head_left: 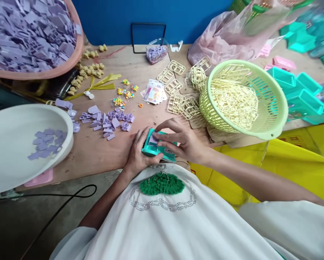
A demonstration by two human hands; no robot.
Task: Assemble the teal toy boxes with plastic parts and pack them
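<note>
A teal plastic box (pixel 166 156) is gripped at its left side by my left hand (pixel 138 153), close to my body at the table's front edge. Over the box, my right hand (pixel 185 141) pinches a small light-purple plastic piece (pixel 152 140) with its fingertips, and the piece lies partly inside the box. Fingers cover some of the box and the piece. Loose purple plastic pieces (pixel 107 122) lie beyond my left hand. Printed cards (pixel 154 92) sit in a stack farther back, beside small bags of colourful bits (pixel 119 103).
A green basket (pixel 276 108) of cream frames stands right, with more frames (pixel 183 106) beside it. Left are a white bowl (pixel 65 124) and a pink tub (pixel 79 39) of purple pieces. Teal boxes (pixel 304 103) and a pink plastic bag (pixel 218 36) occupy the far right.
</note>
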